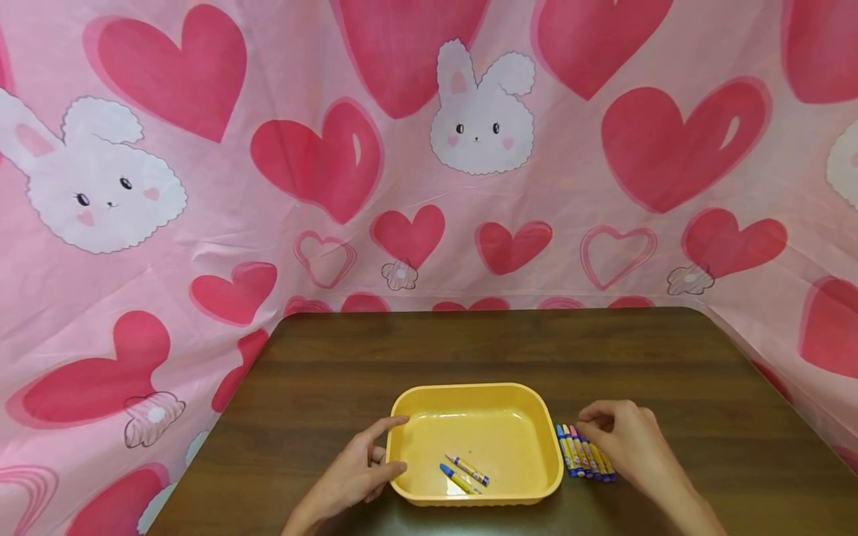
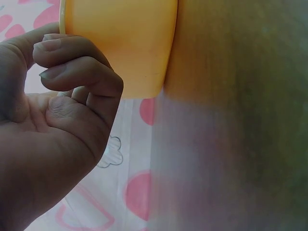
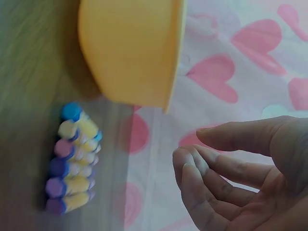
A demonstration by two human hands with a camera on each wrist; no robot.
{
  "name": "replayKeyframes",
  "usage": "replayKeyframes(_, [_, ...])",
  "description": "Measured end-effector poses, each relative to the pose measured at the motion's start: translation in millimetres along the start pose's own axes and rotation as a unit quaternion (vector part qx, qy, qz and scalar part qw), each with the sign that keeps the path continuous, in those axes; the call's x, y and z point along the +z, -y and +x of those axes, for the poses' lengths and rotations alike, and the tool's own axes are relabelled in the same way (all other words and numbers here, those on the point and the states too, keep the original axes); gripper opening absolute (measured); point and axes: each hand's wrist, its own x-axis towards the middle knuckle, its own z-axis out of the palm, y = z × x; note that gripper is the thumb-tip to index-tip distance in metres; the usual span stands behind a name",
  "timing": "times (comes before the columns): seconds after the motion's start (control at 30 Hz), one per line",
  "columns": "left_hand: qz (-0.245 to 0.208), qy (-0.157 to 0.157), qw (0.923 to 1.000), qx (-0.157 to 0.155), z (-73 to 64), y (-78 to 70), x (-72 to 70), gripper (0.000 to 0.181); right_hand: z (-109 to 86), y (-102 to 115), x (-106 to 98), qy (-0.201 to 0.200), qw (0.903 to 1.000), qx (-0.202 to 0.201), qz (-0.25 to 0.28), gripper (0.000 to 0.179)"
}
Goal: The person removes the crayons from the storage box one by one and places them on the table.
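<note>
A yellow plastic tray (image 1: 472,500) sits on the table, with a blue crayon (image 1: 458,479) and a pink crayon (image 1: 468,470) lying inside near its front. My left hand (image 1: 358,465) holds the tray's left side, thumb and index finger reaching over the rim while the other fingers curl against the outside wall. To the right of the tray, several crayons (image 1: 573,451) lie side by side in a row. Over the right end of that row hovers my right hand (image 1: 626,439), fingers loosely bent. In the right wrist view, nothing shows between its thumb (image 3: 236,134) and fingers.
The dark wooden table (image 1: 469,342) extends behind and to both sides of the tray. A pink cloth (image 1: 570,201) printed with hearts and rabbits hangs around the table's back and sides.
</note>
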Motion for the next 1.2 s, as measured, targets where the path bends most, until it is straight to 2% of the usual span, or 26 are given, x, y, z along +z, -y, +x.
replayKeyframes(0.13, [-0.003,0.005,1.0000,0.007,-1.3,-4.6,0.3,0.058,3.0,10.8,1.0,0.002,0.9998,-0.014,0.012,0.004])
replayKeyframes(0.37, [0.004,0.007,1.0000,0.000,3.6,7.5,-1.7,0.060,6.6,30.3,7.4,0.015,0.9991,-0.019,0.036,0.004])
replayKeyframes(0.57, [0.002,0.002,1.0000,0.002,5.1,10.4,-2.1,0.060,10.0,48.1,18.0,0.024,0.9975,-0.035,0.056,0.005])
replayKeyframes(0.8, [0.005,0.000,1.0000,0.004,5.2,9.8,-1.8,0.060,11.8,61.2,36.2,0.029,0.9916,-0.108,0.063,0.010])
replayKeyframes(0.9, [0.006,-0.001,1.0000,0.006,4.4,6.9,-1.7,0.059,13.2,66.0,43.9,0.027,0.9897,-0.127,0.060,0.012])
replayKeyframes(1.03, [0.002,0.000,1.0000,0.009,-1.5,-8.5,-0.4,0.058,14.2,72.0,54.2,0.031,0.9879,-0.143,0.052,0.012])
replayKeyframes(1.13, [0.001,0.000,1.0000,0.006,-2.1,-8.6,-0.3,0.058,14.5,76.0,63.2,0.040,0.9859,-0.156,0.047,0.010])
replayKeyframes(1.2, [-0.001,0.000,1.0000,0.004,-0.1,-2.0,-0.9,0.059,14.7,78.8,69.6,0.045,0.9838,-0.167,0.047,0.008])
